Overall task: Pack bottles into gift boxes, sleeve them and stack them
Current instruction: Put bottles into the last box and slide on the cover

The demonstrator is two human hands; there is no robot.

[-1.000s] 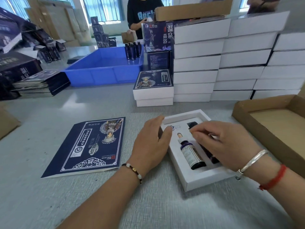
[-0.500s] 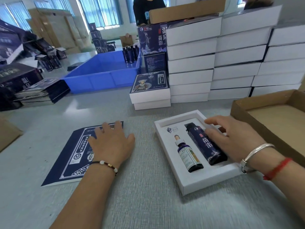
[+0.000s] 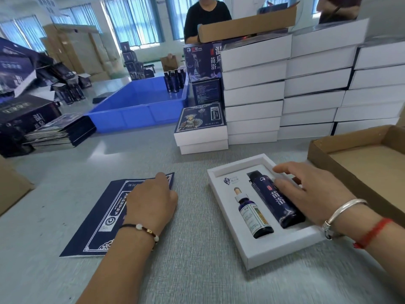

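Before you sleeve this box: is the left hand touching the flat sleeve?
Touching. In the head view the left hand lies on the sleeve, covering its upper right part, with no gap visible between them.

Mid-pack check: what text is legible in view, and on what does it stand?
"苗浴": tall dark bottle in the open gift box.
"温泉 苗浴": upright printed box behind the white stacks, partly cut off.
Dropper bottle label: too small.
Flat sleeve under the left hand: blurred.
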